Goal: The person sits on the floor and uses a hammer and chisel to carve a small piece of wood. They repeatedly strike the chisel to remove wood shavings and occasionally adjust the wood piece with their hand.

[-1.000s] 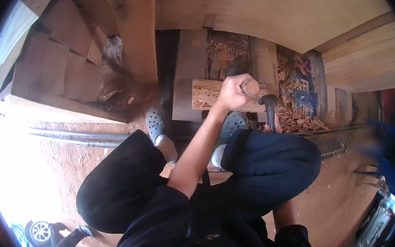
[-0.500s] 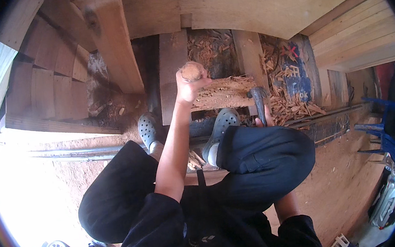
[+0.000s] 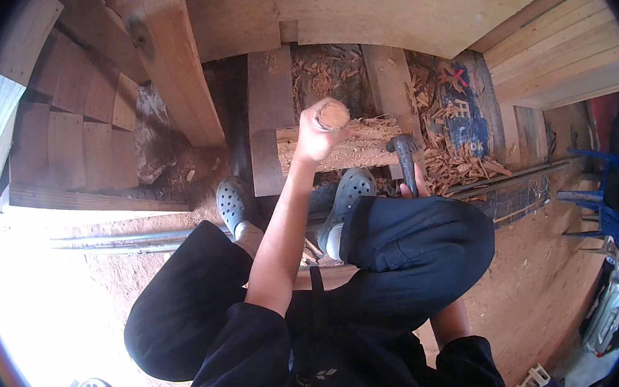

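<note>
My left hand (image 3: 317, 135) is wrapped round a thick piece with a round wooden end (image 3: 332, 114) that faces up; its lower part is hidden beneath the fist. Under that hand a roughly chipped block of wood (image 3: 364, 145) lies crosswise, pitted and splintered on top. At the block's right end, my right hand (image 3: 419, 185) grips a dark hammer (image 3: 405, 164) by its handle, head up, beside my right knee. My knee hides part of this hand. Whether the hammer head touches the block I cannot tell.
Two flat boards (image 3: 267, 160) run away from me under the block. Wood chips (image 3: 460, 171) are heaped right of it. My clogs (image 3: 346, 198) stand close to its near edge. A thick timber (image 3: 176, 73) and stacked planks rise at the left; a blue chair (image 3: 608, 203) stands right.
My left hand has shifted right along the block with the round-ended wooden piece, uncovering the block's left end. My right hand and the hammer have hardly moved.
</note>
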Tool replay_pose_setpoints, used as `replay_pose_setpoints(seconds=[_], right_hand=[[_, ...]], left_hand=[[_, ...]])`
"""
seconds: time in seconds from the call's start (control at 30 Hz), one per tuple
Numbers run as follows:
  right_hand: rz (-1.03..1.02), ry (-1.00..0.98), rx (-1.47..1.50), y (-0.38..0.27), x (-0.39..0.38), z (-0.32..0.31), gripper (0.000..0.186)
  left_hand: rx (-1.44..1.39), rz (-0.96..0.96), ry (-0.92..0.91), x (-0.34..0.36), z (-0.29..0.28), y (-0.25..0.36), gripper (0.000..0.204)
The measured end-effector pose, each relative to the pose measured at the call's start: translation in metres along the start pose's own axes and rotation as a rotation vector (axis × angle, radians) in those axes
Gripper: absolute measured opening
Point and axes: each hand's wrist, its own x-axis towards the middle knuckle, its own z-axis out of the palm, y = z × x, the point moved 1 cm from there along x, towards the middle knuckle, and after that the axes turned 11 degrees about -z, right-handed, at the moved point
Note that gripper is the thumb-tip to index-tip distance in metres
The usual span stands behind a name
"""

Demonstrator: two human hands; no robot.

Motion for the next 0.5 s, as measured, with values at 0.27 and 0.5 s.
replay_pose_setpoints(seconds=[0.27, 0.5], right_hand=[[0.000, -0.003, 0.010, 0.003, -0.001, 0.000, 0.052], [0.011, -0.012, 0.038, 0.002, -0.004, -0.012, 0.051]], left_hand=[[0.169, 0.026, -0.033, 0.009, 0.018, -0.002, 0.027], [0.325, 0.095, 0.024, 0.003, 0.019, -0.001, 0.030]])
